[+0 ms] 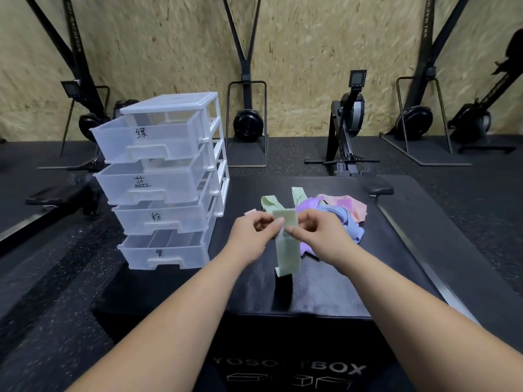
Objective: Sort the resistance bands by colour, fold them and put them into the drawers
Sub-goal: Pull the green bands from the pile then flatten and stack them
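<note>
Head view: my left hand (250,236) and right hand (319,233) each pinch the green resistance band (288,251) near its top, above the plyo box (325,290), beside the mixed pile (336,212). Folding step; next, I judge, double it over, then reach for the open top drawer (150,138).

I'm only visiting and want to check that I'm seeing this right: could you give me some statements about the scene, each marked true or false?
1. The left hand and the right hand both pinch the green band. True.
2. The drawer unit has three drawers. False: it has four.
3. A pile of other bands lies on the black box. True.
4. The top drawer is pushed shut. False: it is pulled out.
</note>
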A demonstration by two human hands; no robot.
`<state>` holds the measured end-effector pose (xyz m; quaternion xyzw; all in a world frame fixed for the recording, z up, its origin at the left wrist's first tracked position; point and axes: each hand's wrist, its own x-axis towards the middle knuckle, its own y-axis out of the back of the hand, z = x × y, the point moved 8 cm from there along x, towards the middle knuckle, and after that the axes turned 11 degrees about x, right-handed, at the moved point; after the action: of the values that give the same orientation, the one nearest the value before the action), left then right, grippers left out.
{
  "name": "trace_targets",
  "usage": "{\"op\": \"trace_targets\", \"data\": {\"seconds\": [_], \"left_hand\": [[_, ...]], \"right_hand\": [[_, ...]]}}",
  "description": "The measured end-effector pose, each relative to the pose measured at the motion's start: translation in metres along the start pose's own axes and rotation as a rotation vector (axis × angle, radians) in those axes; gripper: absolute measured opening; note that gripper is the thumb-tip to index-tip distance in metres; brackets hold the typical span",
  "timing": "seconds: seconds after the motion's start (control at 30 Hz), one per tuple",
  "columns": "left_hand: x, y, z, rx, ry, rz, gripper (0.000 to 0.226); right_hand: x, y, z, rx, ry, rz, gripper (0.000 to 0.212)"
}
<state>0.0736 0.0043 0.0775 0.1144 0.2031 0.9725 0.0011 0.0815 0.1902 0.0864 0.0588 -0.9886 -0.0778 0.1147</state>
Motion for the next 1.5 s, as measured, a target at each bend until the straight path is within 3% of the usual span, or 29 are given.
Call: {"op": "trace_targets", "data": {"seconds": [0.2,0.33,0.47,0.57,0.97,1.13,1.3,1.5], "left_hand": [[-0.021,-0.043,-0.034,0.031,0.039,-0.328,0.014],[-0.026,-0.043,-0.060,0.172,0.096,-0.359,0.018],[-0.025,-0.025,-0.082,0.289,0.177,-0.411,0.021],[-0.027,-0.013,-0.098,0.309,0.200,-0.468,0.019],[-0.017,-0.016,-0.141,0.520,0.202,-0.069,0.019],[-0.026,-0.025,-0.162,0.694,0.141,-0.050,0.032],[-0.022,-0.015,-0.169,0.687,0.127,0.020,0.038],[0.003,-0.008,-0.159,0.650,0.109,0.021,0.033]], "right_hand": [[-0.001,0.025,-0.005,0.155,-0.024,0.134,0.015],[-0.007,0.056,0.020,0.085,-0.084,0.255,0.014],[-0.021,0.091,0.069,0.006,-0.180,0.392,0.035],[-0.034,0.106,0.101,-0.030,-0.257,0.437,0.022],[-0.075,0.107,0.171,-0.586,-0.435,0.455,0.026],[-0.080,0.108,0.173,-0.784,-0.311,0.482,0.049],[-0.072,0.102,0.169,-0.873,-0.181,0.427,0.030],[-0.037,0.078,0.155,-0.839,-0.095,0.333,0.026]]}}
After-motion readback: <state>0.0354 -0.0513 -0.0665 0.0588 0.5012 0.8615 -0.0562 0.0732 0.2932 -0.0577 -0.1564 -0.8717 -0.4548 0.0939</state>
